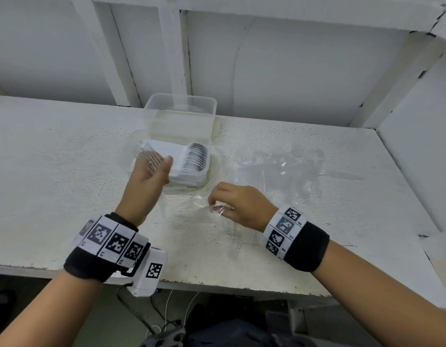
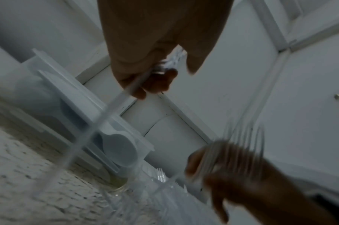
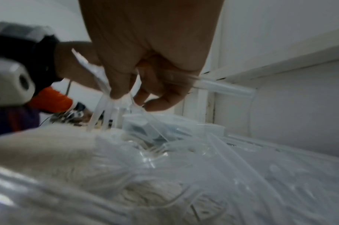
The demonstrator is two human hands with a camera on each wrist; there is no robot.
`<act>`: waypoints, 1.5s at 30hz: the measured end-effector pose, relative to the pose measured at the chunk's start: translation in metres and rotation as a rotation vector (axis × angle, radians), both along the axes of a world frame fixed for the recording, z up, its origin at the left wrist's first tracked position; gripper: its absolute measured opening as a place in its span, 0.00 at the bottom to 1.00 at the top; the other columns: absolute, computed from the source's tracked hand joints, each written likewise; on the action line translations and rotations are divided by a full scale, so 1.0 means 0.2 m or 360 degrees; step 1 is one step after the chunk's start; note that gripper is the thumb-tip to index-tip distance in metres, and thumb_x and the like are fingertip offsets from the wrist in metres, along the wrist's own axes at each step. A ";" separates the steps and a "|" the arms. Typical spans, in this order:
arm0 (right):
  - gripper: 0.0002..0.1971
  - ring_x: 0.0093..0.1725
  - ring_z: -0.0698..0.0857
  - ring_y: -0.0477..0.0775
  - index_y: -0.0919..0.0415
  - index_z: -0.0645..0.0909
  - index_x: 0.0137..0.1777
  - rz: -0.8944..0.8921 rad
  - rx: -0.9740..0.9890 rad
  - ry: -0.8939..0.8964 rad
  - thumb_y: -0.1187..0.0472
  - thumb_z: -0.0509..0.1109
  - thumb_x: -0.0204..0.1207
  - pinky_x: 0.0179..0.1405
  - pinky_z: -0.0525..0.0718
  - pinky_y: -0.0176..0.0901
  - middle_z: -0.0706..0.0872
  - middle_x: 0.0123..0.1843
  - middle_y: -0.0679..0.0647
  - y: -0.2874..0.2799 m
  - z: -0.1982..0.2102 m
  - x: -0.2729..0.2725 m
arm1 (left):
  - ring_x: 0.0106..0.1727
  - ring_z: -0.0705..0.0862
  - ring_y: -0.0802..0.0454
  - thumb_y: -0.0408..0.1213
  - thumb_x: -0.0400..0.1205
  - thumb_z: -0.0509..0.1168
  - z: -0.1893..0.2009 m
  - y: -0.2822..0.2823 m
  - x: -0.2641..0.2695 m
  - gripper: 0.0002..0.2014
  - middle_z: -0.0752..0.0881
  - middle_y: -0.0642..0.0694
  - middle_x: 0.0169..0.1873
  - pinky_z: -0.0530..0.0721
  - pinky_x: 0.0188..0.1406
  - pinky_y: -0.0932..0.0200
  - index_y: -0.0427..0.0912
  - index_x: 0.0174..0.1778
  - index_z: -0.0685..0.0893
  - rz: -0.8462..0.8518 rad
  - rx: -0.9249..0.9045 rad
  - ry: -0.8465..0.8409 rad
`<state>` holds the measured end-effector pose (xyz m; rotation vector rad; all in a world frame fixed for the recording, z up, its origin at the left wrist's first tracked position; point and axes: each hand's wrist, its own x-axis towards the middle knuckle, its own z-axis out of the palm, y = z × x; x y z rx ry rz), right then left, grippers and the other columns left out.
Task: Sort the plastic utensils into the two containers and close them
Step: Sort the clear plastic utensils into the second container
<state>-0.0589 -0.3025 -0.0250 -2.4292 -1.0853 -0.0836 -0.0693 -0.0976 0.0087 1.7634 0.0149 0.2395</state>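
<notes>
Sorting under way. Left hand [image 1: 152, 171] grips a bundle of clear forks [image 1: 149, 154] at frame centre, beside the spoon-filled container [image 1: 204, 176]. Right hand [image 1: 238, 205] pinches forks from the loose pile [image 1: 279, 166], centre right. Next, judged: place forks in the empty container [image 1: 179, 108]; lids remain.

We note two clear plastic containers [image 1: 180, 110] on the worktop, the far one open and seemingly empty. The near container [image 1: 204, 171], touching it in front, holds a stack of white utensils with a row of round spoon bowls [image 1: 195, 156] on edge at its right end. A bunch of clear forks [image 1: 150, 156] stands tines-up over its left side. Loose clear utensils [image 1: 279, 169] lie heaped to the right; a few [image 1: 220, 209] sit nearer the front edge.
</notes>
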 end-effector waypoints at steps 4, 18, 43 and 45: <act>0.12 0.34 0.82 0.39 0.67 0.80 0.48 -0.0440 0.0772 0.0351 0.57 0.63 0.80 0.32 0.76 0.29 0.86 0.46 0.53 -0.06 0.11 -0.01 | 0.29 0.75 0.56 0.38 0.85 0.57 -0.05 -0.01 0.00 0.03 0.76 0.48 0.28 0.76 0.34 0.60 0.50 0.48 0.74 -0.0355 0.0643 0.0004; 0.09 0.21 0.69 0.40 0.49 0.75 0.50 -0.0831 0.1254 0.0895 0.50 0.54 0.84 0.20 0.74 0.34 0.71 0.27 0.46 -0.22 0.16 -0.06 | 0.63 0.78 0.48 0.55 0.79 0.63 -0.21 -0.25 0.02 0.31 0.77 0.47 0.65 0.77 0.57 0.55 0.48 0.76 0.64 -0.1243 0.2021 0.0326; 0.17 0.46 0.78 0.52 0.45 0.78 0.69 -0.0295 -0.0690 0.0399 0.55 0.60 0.82 0.33 0.67 0.38 0.74 0.47 0.49 -0.08 0.06 -0.01 | 0.35 0.86 0.53 0.36 0.88 0.50 0.08 0.00 0.06 0.13 0.89 0.47 0.29 0.81 0.37 0.58 0.44 0.37 0.71 -0.0221 -0.0351 0.0181; 0.20 0.49 0.80 0.56 0.46 0.72 0.74 -0.0175 -0.0916 0.0288 0.57 0.60 0.82 0.37 0.72 0.41 0.75 0.57 0.54 -0.01 0.05 0.03 | 0.32 0.85 0.53 0.36 0.88 0.50 0.05 0.02 0.05 0.12 0.87 0.48 0.25 0.81 0.39 0.54 0.44 0.38 0.71 -0.0163 -0.0389 0.0220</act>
